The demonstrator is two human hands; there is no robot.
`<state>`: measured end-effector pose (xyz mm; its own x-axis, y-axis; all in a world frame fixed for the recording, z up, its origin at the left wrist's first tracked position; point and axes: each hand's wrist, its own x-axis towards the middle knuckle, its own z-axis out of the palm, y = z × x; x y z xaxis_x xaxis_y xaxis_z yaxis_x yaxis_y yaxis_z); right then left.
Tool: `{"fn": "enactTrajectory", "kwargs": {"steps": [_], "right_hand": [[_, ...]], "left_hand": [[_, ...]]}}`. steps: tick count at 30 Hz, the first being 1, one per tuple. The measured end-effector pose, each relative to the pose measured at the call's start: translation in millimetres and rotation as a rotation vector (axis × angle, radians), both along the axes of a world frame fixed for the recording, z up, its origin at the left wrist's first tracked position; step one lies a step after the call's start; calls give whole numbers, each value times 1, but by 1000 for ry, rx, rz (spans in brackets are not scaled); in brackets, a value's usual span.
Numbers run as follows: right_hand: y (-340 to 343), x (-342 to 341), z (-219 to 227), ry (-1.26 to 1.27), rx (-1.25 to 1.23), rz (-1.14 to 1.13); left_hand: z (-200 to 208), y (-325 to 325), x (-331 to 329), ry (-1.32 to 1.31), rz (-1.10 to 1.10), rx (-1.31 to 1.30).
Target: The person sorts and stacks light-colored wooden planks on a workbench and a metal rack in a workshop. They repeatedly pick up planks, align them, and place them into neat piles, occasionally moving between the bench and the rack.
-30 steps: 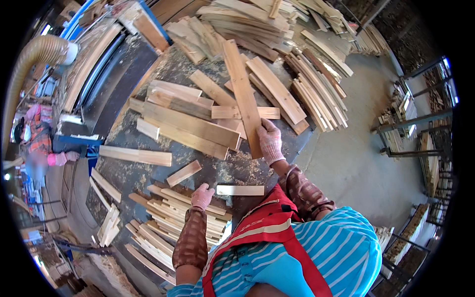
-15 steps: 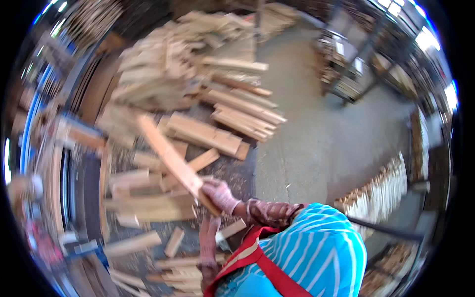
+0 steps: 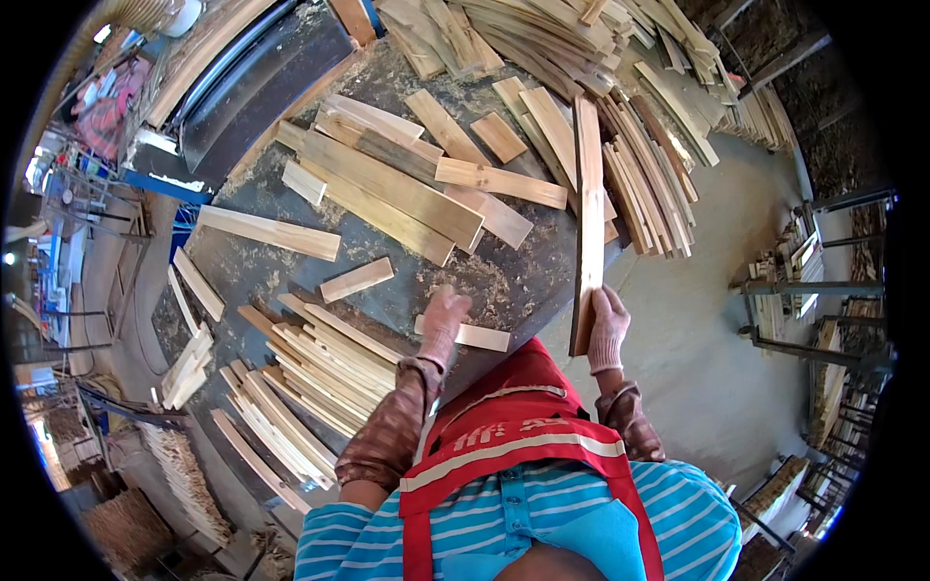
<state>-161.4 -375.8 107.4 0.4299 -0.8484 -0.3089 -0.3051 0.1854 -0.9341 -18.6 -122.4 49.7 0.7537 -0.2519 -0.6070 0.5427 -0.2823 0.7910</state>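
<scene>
My right hand (image 3: 608, 329), in a pale knitted glove, is closed around the near end of a long narrow wooden board (image 3: 589, 213). That board stands out away from me, past the right edge of the dark table (image 3: 523, 281). Over the table's near side is my gloved left hand (image 3: 448, 315), fingers loosely bent and apart, with no piece visible in it. A short wooden block (image 3: 482, 337) lies under its wrist, showing on both sides. Another short block (image 3: 356, 279) lies just beyond, to the left.
Several loose boards (image 3: 387, 194) lie crisscross on the sawdust-strewn table. Thin strips (image 3: 310, 363) are stacked at its near left. Larger board piles (image 3: 649, 184) stand at the far right. A dark machine bed (image 3: 262, 87) borders the far left; metal racks (image 3: 814, 290) stand on the right.
My view has turned to the left. The board has swung from pointing far left to the right side, now in my right hand alone. My left hand has come away from it.
</scene>
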Motion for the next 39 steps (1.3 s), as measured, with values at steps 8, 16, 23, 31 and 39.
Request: {"fn": "enactTrajectory", "kwargs": {"steps": [8,16,23,31,39], "right_hand": [[-41,48,-27,68,-94,119],[-261,282,-5,242,-1180,643],[-291,442,52,154,-1339,443],[37,323,-38,-138,-742,1861],[126,296,-64,139,-1317,1704]], "left_hand": [[14,-51,99,-267,166,393],[-33,-113,131,-252,368,787],[-63,-59,122,-189,627,-90],[-37,15,98,254,959,-475],[-24,73,60,106,872,-617]]}}
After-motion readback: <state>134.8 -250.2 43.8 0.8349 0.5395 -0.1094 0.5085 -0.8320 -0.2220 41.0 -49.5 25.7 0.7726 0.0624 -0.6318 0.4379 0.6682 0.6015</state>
